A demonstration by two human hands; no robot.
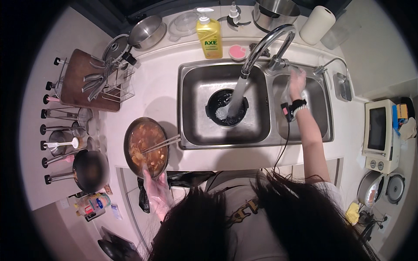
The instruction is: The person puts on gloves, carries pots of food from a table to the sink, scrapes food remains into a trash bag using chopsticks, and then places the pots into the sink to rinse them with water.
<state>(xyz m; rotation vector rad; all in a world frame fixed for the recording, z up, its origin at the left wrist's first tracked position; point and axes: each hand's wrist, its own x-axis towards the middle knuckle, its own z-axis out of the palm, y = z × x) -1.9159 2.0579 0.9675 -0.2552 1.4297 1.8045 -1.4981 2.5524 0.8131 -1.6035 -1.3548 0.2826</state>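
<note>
My left hand [157, 189], in a clear plastic glove, grips the near rim of a dark bowl [127, 143], with the thumb over the edge. Reddish-brown food in sauce [147, 140] fills the bowl, and a pair of chopsticks [163, 143] leans out over its right rim. At the faucet's lever [294, 67] is my right hand [297, 83], also in a clear glove, its fingers around the lever. Water runs from the chrome faucet [258, 49] into a black two-handled pot [209, 112] in the large basin of the steel sink [192, 130].
Behind the sink stand a yellow AXE soap bottle [210, 39], a pink round container [237, 52] and a paper roll [317, 24]. Leftward are a knife rack [122, 81], a brown cutting board [73, 78] and hanging utensils [65, 129]. A toaster oven [378, 130] is at right.
</note>
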